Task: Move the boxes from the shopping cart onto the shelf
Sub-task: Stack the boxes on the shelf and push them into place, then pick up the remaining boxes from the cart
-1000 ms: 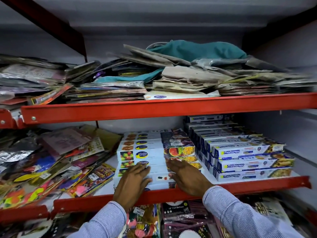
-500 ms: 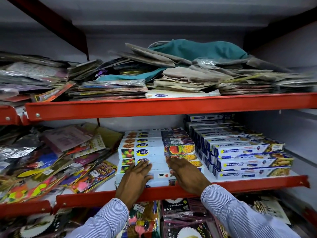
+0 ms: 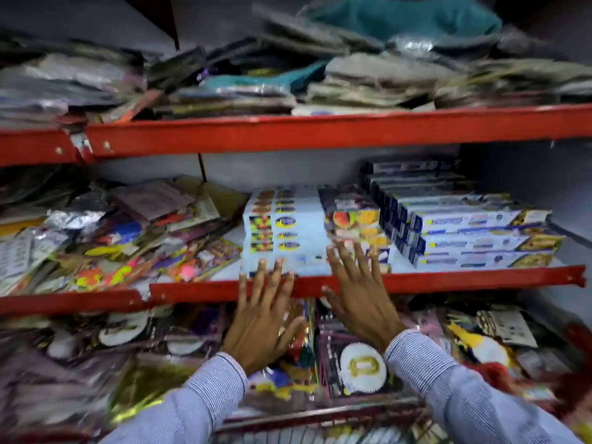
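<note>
left hand (image 3: 261,318) spread, empty | right hand (image 3: 358,294) spread | boxes (image 3: 307,229) stacked on shelf (image 3: 480,278)

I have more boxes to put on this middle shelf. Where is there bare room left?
Little. A bare white strip runs between the loose packets and the white box stack. Another thin gap lies before the blue box stack, behind the red shelf lip. Elsewhere it is crowded; both hands, left hand and right hand, are open and empty.
</note>
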A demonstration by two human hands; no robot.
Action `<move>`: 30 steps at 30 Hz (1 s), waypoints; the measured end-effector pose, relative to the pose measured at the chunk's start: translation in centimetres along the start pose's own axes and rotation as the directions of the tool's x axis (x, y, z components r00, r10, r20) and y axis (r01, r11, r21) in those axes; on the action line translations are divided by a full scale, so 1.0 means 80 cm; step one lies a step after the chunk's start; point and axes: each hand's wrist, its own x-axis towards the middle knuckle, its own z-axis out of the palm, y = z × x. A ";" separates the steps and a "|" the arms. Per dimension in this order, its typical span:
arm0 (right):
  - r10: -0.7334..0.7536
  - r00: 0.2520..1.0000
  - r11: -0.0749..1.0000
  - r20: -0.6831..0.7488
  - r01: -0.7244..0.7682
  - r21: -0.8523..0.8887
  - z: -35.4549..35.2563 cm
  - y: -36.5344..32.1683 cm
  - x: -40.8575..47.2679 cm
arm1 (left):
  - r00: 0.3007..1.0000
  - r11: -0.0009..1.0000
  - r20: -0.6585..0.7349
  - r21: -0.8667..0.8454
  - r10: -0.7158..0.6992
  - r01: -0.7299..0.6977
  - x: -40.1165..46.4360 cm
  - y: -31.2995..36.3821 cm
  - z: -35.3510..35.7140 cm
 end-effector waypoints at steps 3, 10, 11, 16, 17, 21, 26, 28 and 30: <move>0.012 0.998 0.998 0.054 -0.016 0.064 0.020 -0.020 -0.052 | 0.995 0.999 0.095 -0.033 -0.014 0.017 -0.060 0.008 0.016; 0.026 0.976 0.984 0.215 -0.063 0.167 0.124 -0.054 -0.192 | 0.913 0.986 0.403 -0.115 -0.061 0.117 -0.232 0.024 0.091; 0.023 0.969 0.980 0.245 -0.070 0.185 0.141 -0.057 -0.210 | 0.887 0.982 0.459 -0.134 -0.061 0.137 -0.254 0.026 0.103; 0.012 0.880 0.968 0.475 -0.130 0.215 0.230 -0.076 -0.301 | 0.765 0.958 0.643 -0.203 -0.026 0.204 -0.362 0.043 0.159; 0.009 0.844 0.965 0.537 -0.149 0.218 0.255 -0.081 -0.322 | 0.728 0.952 0.685 -0.212 -0.015 0.219 -0.383 0.046 0.176; -0.084 0.643 0.947 0.762 -0.186 0.261 0.337 -0.092 -0.377 | 0.552 0.958 0.829 -0.224 0.089 0.181 -0.437 0.048 0.238; -0.187 0.362 0.949 0.913 -0.174 0.264 0.430 -0.103 -0.419 | 0.374 0.960 0.893 -0.280 0.249 0.030 -0.456 0.051 0.292; -0.216 0.291 0.951 0.932 -0.154 0.269 0.458 -0.108 -0.430 | 0.326 0.948 0.893 -0.313 0.311 -0.048 -0.465 0.053 0.309; -0.229 0.242 0.959 0.943 -0.112 0.262 0.476 -0.113 -0.439 | 0.350 0.928 0.861 -0.360 0.370 -0.095 -0.473 0.054 0.322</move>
